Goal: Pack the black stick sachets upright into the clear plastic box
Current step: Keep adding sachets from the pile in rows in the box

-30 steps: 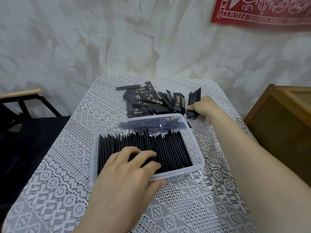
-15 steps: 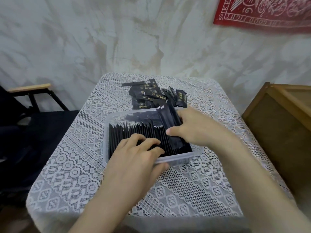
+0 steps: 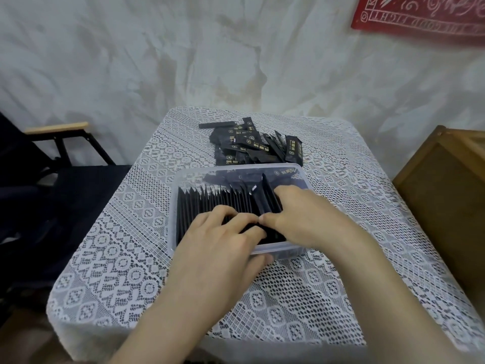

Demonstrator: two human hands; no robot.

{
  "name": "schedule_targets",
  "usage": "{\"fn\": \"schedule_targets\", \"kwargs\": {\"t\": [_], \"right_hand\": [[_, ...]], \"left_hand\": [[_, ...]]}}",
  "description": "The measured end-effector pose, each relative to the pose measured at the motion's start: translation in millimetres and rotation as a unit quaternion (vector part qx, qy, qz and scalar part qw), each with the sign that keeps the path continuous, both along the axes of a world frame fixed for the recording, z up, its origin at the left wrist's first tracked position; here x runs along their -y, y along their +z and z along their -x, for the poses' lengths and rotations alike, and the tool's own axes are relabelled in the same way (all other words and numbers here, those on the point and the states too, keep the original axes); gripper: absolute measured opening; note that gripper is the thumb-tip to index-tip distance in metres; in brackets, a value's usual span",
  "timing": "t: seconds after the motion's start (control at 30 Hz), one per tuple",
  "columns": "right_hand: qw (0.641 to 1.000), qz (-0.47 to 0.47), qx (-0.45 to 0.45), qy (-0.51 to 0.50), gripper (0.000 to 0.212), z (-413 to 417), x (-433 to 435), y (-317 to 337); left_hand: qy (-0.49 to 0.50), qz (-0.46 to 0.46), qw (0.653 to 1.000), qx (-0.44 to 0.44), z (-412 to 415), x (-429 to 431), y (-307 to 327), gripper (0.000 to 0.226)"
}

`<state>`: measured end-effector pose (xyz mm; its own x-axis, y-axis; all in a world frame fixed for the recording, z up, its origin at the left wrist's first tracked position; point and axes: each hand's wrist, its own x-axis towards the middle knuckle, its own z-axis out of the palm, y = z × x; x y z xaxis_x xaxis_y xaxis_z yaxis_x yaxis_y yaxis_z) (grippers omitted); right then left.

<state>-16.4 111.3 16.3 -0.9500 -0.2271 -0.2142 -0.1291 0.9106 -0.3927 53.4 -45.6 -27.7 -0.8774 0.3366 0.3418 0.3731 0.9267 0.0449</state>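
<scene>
Right hand [image 3: 301, 219] pinches a few black stick sachets [image 3: 265, 197] between thumb and curled fingers, upright inside the clear plastic box [image 3: 172, 206]. Left hand [image 3: 217, 245], just beside it, curls its fingers over the packed row [image 3: 210, 203], thumb against the box's near wall. Loose sachets [image 3: 252, 145] lie beyond both hands on the worktop [image 3: 315, 285].
</scene>
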Motion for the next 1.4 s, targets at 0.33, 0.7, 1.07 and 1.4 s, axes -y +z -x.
{"fn": "schedule_targets", "kwargs": {"t": [0.33, 0.7, 1.07, 1.4], "right_hand": [[0.999, 0.034, -0.01, -0.005, 0.023, -7, -9, -4], [0.999, 0.019, -0.032, -0.019, 0.024, -7, -11, 0], [0.996, 0.026, -0.076, -0.036, 0.013, -6, -5, -6], [0.993, 0.021, -0.104, -0.056, 0.017, -8, 2, -6]], "left_hand": [[0.013, -0.003, 1.0, -0.008, -4, -2, 2, 0.043], [0.003, 0.019, 1.0, -0.025, 1, 0, -1, 0.055], [0.02, 0.026, 0.999, -0.014, -1, -1, 3, 0.058], [0.016, 0.033, 0.999, -0.025, 3, -1, -2, 0.056]]}}
